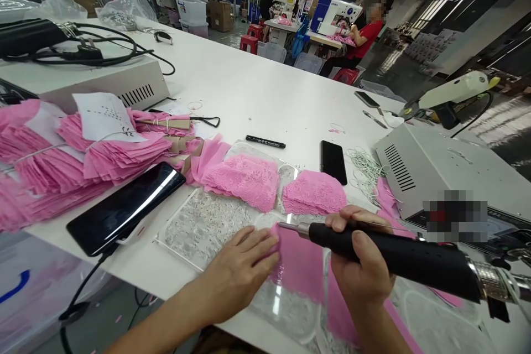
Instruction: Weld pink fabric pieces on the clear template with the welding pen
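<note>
Blk handpiece [418,260], 6 o'clock side of table [232,94]: long axis approx. 9-to-3, metal tip [292,227] pointing just past 9, at 11 o'clock corner of pink fabric panel [301,260]. R hand [363,268] wrapped round handpiece; L hand [244,265] flat, fingers extended, touching panel's 10 o'clock edge.

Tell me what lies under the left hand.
The left hand lies over clear plates and the edge of a pink cloth. What its palm and fingers cover cannot be seen.
</note>
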`<state>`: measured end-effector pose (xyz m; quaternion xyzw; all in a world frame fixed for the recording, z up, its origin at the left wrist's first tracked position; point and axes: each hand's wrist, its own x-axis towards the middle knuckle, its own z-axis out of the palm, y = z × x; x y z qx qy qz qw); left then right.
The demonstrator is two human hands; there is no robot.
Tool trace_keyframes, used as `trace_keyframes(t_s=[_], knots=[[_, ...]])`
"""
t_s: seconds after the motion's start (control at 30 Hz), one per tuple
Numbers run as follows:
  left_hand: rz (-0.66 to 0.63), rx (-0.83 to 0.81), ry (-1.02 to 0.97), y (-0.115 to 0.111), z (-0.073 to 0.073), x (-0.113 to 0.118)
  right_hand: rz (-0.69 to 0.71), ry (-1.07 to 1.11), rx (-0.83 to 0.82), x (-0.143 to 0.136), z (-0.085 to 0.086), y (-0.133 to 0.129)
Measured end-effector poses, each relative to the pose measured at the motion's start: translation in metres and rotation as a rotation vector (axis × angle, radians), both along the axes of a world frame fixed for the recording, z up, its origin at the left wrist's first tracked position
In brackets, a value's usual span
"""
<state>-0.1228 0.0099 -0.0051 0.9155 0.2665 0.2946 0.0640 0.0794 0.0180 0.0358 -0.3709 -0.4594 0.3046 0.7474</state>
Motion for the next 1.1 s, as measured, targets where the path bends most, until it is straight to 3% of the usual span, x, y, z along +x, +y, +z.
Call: trace_keyframes(t_s=[0.53,0.77,1.1], knots=[[0.0,-0.012,0.068,0.001,-0.002,-0.003,-0.013,-0.011,-0.029,-0.002,0.004,0.001],[-0.016,0.064,0.103,0.004,-0.005,-0.007,-0.131,0.016,-0.008,0.033,0.016,-0.009],[-0.035,0.122,0.12,0.008,-0.004,-0.007,-0.201,0.007,-0.061,0.061,0.008,-0.023]])
